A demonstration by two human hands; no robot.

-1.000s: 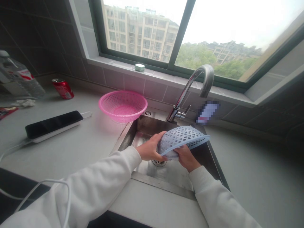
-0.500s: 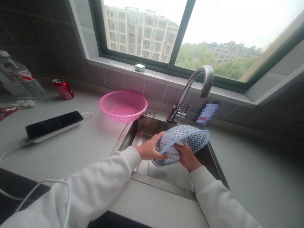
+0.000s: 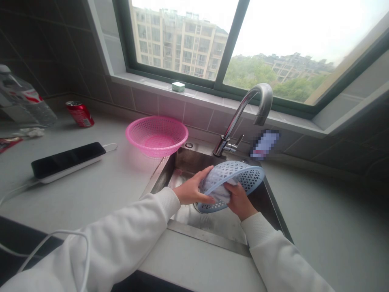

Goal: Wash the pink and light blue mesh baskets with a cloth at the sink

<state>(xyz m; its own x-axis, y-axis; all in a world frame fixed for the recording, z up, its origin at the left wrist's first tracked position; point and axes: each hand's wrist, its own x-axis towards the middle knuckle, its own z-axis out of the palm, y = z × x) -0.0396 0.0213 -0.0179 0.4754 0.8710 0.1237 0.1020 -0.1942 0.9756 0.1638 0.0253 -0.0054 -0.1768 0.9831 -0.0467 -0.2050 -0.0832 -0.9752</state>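
over the steel sink [image 3: 182, 164], the person holds a pale blue basket [image 3: 240, 178] with both hands. the basket is tilted, its open side turned toward the person and its rim low at 6 o'clock, above the drain. the left hand [image 3: 192, 190] is closed around the basket's edge at 9 o'clock, thumb along the rim and fingers behind the wall. the right hand [image 3: 240, 200] is inside the bowl at about 6 o'clock, and it presses a whitish cloth [image 3: 219, 190] against the mesh; the fingers are curled on the cloth. both sleeves are white.

the curved tap [image 3: 249, 109] stands at 12 o'clock from the basket, its spout above the basket and apart from it. a pink basket [image 3: 157, 136] sits upright on the counter at 10 o'clock, just beside the sink's corner. farther at 9 o'clock lies a black phone [image 3: 65, 159] on a white charger with a cable. a red can [image 3: 79, 114] and a plastic bottle [image 3: 21, 101] stand near the wall at 10 o'clock, well apart from the sink.
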